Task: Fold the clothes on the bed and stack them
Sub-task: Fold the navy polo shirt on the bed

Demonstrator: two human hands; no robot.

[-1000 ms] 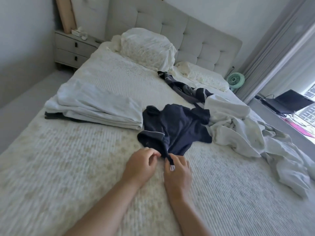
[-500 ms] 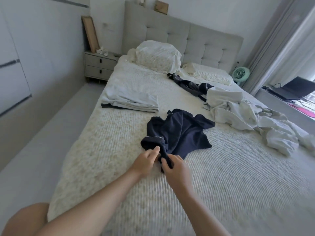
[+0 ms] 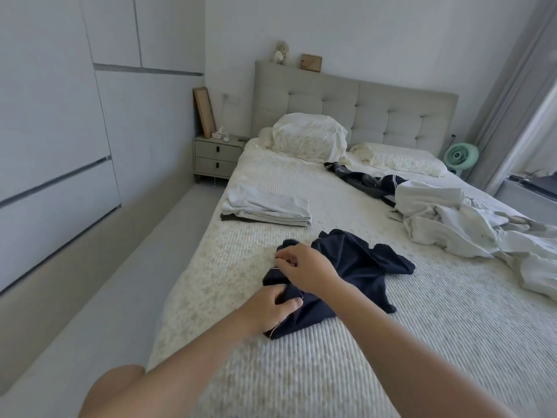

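Two hands were curled on the crumpled navy garment [image 3: 355,267] on the ribbed white bed [image 3: 376,357]: its near edge was pinched by the left hand [image 3: 271,309], its white-piped far edge by the right hand [image 3: 304,267]. A folded pale stack [image 3: 268,206] was seen beyond.

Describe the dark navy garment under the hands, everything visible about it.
The navy garment is soft dark cloth with thin white piping along some edges. It lies crumpled and unfolded on the ribbed white bedspread, near the bed's left side, in front of the folded pale stack. The left hand grips its near edge; the right hand pinches a piped edge farther up.
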